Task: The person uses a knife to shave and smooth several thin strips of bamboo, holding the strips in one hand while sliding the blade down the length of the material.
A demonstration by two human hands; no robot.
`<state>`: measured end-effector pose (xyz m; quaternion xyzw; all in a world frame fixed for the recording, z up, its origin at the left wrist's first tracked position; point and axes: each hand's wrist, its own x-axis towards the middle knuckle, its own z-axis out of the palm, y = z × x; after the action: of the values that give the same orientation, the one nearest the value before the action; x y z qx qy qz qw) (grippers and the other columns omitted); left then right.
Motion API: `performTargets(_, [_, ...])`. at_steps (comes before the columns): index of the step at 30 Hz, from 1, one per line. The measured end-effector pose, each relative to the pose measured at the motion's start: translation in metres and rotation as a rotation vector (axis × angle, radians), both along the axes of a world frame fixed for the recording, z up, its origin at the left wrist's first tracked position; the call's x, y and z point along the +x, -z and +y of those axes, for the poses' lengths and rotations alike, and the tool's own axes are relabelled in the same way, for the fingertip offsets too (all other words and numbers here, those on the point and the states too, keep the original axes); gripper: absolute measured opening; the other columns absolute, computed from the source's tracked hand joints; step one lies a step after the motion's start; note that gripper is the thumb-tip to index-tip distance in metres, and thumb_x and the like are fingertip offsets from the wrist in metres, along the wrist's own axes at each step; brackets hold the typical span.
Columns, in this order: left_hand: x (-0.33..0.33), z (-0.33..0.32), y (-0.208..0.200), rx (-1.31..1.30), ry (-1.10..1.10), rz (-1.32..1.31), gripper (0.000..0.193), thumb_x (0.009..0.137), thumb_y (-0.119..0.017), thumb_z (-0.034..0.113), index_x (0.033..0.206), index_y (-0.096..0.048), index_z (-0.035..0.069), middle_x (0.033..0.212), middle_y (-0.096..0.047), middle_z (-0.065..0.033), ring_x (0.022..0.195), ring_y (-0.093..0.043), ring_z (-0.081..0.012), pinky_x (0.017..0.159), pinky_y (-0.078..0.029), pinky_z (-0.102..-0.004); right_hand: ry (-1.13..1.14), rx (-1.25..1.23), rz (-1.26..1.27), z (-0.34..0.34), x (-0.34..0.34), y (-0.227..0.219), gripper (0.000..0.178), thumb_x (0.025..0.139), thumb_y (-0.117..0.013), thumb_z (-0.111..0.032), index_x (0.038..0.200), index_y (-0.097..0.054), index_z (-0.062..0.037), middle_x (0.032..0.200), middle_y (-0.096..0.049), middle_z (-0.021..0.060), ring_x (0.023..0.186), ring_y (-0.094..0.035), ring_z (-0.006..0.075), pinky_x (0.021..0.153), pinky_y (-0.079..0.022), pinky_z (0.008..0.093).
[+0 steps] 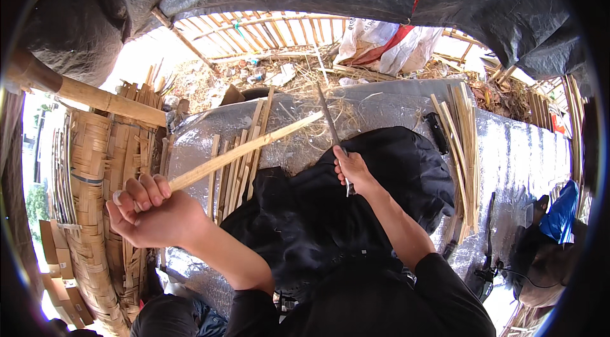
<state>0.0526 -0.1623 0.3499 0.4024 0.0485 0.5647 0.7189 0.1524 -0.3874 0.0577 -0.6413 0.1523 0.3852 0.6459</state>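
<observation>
Left hand [154, 211]: your fingers curl around the pale strip [248, 148] at its left end.
Right hand [351, 170]: your fingers wrap the knife [327, 113], blade pointing far.

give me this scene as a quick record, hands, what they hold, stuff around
left hand: gripping a pale bamboo strip
right hand: gripping a narrow dark knife
strip's far end: beside the blade; contact unclear
lap: black cloth
ground: silvery sheet
either side: loose strips, left and right
</observation>
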Motion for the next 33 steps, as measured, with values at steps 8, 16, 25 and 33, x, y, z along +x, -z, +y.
performTargets(8, [0.024, -0.008, 0.027, -0.047, -0.037, 0.082, 0.021, 0.095, -0.057, 0.028, 0.080, -0.056, 0.013, 0.068, -0.045, 0.0022, 0.058, -0.034, -0.0088, 0.052, -0.026, -0.0254, 0.119, 0.121, -0.039, 0.001, -0.013, -0.014, 0.062, 0.096, -0.052, -0.066, 0.087, -0.052, -0.0054, 0.063, -0.051, 0.0011, 0.045, -0.052, 0.0101, 0.041, -0.045, 0.0274])
performTargets(16, [0.045, -0.024, 0.039, 0.205, 0.164, 0.168, 0.035, 0.102, -0.044, 0.032, 0.099, -0.060, 0.002, 0.086, -0.055, -0.0081, 0.072, -0.048, -0.0151, 0.062, -0.037, -0.0263, 0.029, 0.323, -0.274, 0.011, -0.041, -0.034, 0.065, 0.100, -0.045, -0.065, 0.083, -0.053, -0.0030, 0.058, -0.049, 0.0013, 0.041, -0.048, 0.0091, 0.039, -0.040, 0.0253])
performTargets(25, [0.055, -0.020, 0.050, 0.135, 0.597, 0.254, 0.056, 0.105, -0.033, 0.049, 0.062, -0.033, 0.012, 0.052, -0.028, 0.0011, 0.050, -0.020, -0.0109, 0.051, -0.020, -0.0278, -0.085, 0.327, -0.412, 0.034, -0.050, -0.066, 0.056, 0.104, -0.049, -0.053, 0.080, -0.053, -0.0029, 0.058, -0.050, 0.0002, 0.042, -0.047, 0.0070, 0.042, -0.038, 0.0244])
performTargets(33, [0.074, -0.060, 0.070, 0.142, 0.243, 0.099, 0.051, 0.104, -0.036, 0.047, 0.068, -0.034, 0.012, 0.056, -0.025, 0.0016, 0.049, -0.017, -0.0103, 0.048, -0.016, -0.0283, -0.313, -0.083, -0.579, 0.039, -0.021, -0.096, 0.070, 0.105, -0.037, -0.055, 0.085, -0.066, 0.0055, 0.081, -0.066, 0.0308, 0.089, -0.064, 0.0491, 0.081, -0.049, 0.0504])
